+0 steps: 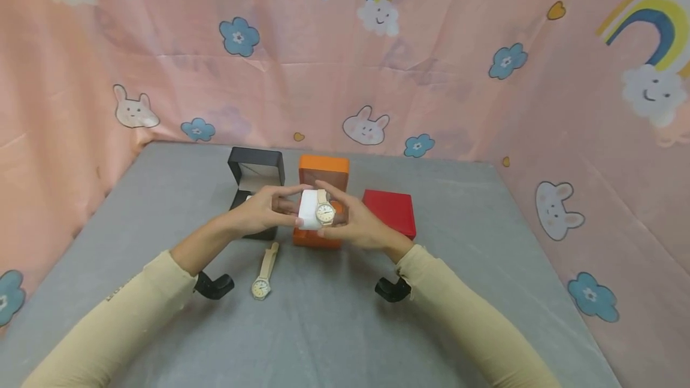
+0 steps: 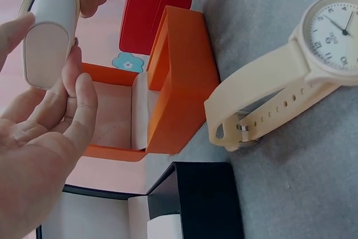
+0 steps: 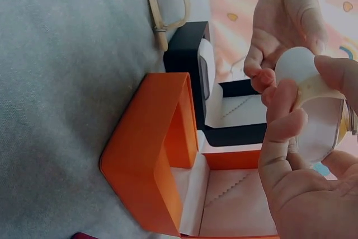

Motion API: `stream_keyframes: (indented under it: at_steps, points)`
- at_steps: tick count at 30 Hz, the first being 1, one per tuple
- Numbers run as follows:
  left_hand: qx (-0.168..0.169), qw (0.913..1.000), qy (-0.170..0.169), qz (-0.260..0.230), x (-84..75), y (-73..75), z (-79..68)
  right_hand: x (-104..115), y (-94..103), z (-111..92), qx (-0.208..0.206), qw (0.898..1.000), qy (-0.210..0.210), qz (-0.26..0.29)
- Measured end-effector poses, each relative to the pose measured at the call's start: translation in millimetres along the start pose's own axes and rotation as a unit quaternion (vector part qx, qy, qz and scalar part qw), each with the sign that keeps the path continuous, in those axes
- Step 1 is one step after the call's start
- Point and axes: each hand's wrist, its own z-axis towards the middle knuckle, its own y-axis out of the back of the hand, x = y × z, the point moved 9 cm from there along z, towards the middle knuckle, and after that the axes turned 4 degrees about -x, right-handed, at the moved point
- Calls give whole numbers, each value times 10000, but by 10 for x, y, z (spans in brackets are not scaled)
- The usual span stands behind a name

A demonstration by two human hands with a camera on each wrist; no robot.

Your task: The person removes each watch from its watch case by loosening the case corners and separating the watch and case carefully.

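Observation:
Both hands hold a white watch cushion (image 1: pixel 308 211) in front of the open orange box (image 1: pixel 324 163). A cream wristwatch (image 1: pixel 326 213) is wrapped around the cushion's right part, dial facing the head camera. My left hand (image 1: pixel 257 209) grips the cushion's left end between thumb and fingers. On the other side, my right hand (image 1: pixel 360 220) pinches the watch and cushion, its fingers over the strap (image 3: pixel 315 90) in the right wrist view. A second cream wristwatch (image 1: pixel 261 287) lies on the grey cloth, nearer the body, its strap buckled in a loop (image 2: pixel 257 79).
Left of the orange box stands an open black box (image 1: pixel 256 160) with a white cushion (image 2: pixel 165 228) inside. A closed red box (image 1: pixel 389 211) sits to the right. Grey cloth (image 1: pixel 458 268) covers the table, and a pink printed curtain (image 1: pixel 302 94) hangs behind.

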Motion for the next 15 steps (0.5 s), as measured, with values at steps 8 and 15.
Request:
stream_keyframes:
  at_steps: [8,15]
  points:
    - [8,10000,-37,-33,6,26,9,26,15,-6,17,9999,114,42]
    - [-139,9997,-116,-177,-45,39,14,81,11,10,-68,9980,444,439]
